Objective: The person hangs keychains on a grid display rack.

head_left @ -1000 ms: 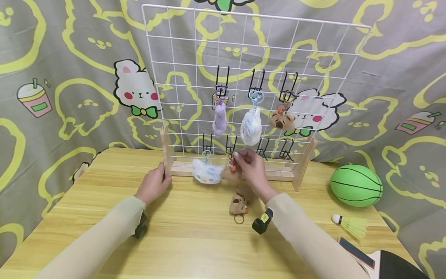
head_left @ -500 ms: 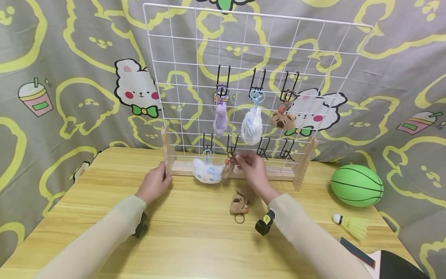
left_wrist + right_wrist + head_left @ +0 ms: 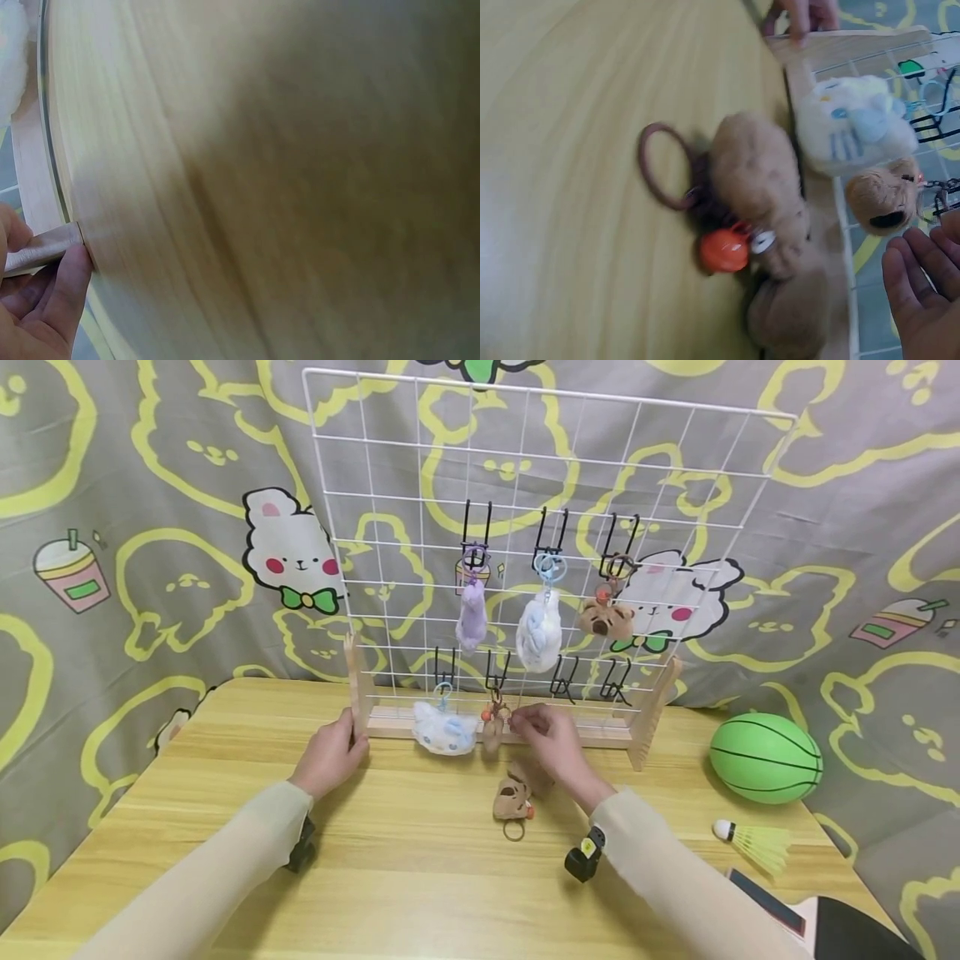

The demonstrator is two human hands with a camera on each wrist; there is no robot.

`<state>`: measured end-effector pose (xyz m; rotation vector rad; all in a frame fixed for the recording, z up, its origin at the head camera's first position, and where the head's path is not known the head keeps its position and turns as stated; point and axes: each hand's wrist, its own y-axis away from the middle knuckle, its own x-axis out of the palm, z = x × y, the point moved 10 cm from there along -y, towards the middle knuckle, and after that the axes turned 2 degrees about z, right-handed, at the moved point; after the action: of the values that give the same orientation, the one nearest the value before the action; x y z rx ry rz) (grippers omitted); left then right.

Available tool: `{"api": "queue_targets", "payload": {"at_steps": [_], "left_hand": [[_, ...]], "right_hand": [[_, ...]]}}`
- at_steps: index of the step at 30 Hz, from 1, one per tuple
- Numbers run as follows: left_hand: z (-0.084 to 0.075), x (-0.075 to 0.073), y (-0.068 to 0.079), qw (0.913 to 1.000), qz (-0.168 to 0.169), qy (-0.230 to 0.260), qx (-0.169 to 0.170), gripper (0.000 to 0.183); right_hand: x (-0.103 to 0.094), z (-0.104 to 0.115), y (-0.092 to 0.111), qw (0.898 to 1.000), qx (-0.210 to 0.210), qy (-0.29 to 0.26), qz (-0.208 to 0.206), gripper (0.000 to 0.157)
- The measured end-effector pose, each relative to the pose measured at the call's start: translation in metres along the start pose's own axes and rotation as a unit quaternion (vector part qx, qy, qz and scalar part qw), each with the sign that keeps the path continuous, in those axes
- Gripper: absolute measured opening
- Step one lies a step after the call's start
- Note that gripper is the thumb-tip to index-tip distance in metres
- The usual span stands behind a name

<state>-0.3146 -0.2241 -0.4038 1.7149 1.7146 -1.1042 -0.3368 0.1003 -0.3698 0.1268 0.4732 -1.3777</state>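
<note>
At the left, we find the left hand gripping the wooden upright at its foot, near the far edge of the bench. This grip is unchanged over the interval and, in our judgement, steadies the white wire grid rack.

Next along, the lower white-and-blue plush keychain hangs from its hook, with the purple plush keychain above and slightly to the right.

The change is at the adjoining lower hook. Half a second ago the right hand was up at the ring of the small brown plush keychain; it has since dropped lower and slackened. That keychain now appears to hang unaided, turned sideways. We see nothing held in the right grip: the fingers are relaxed and narrowly spaced, just beside it; contact cannot be excluded. We judge this piece all but hung, though the ring's seating is too small to verify.

In front, a second brown plush keychain lies on the bench, its ring towards the near edge; we judge it still unhung.

Towards the right edge, we note a green ball and a shuttlecock.
</note>
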Motion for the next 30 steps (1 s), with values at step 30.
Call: {"api": "queue_targets", "payload": {"at_steps": [30], "left_hand": [[0.001, -0.001, 0.0, 1.0, 0.005, -0.002, -0.006, 0.017]], "right_hand": [[0.028, -0.02, 0.086, 0.95, -0.012, 0.212, 0.23, 0.037]]}}
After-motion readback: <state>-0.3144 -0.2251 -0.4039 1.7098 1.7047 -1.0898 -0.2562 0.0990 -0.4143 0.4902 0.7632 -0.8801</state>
